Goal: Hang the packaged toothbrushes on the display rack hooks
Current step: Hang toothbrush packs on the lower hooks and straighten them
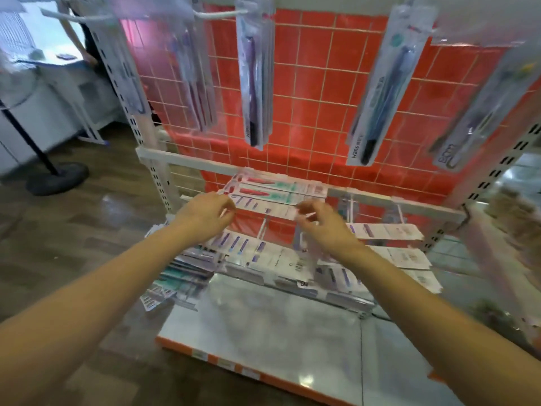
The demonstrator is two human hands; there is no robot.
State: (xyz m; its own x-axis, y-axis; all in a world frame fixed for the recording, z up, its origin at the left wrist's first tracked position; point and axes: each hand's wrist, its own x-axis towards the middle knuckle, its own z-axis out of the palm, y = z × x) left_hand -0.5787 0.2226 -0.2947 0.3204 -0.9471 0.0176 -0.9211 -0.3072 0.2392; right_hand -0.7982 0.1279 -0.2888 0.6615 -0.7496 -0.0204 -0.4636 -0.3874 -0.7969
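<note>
Toothbrush pack (278,197) lengthwise left-to-right

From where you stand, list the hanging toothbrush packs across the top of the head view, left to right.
Blurred pack by the left upright → purple-brush bundle → dark purple brush pack → blue brush pack → tilted pack at far right.

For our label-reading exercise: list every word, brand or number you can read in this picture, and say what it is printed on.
"Hang", then blurred characters: foot of the hanging blue toothbrush pack.
"Bom", uncertain: foot of the far-right hanging pack.
Print and barcodes on the packs in the hands and the shelf packs: too blurred to read.
</note>
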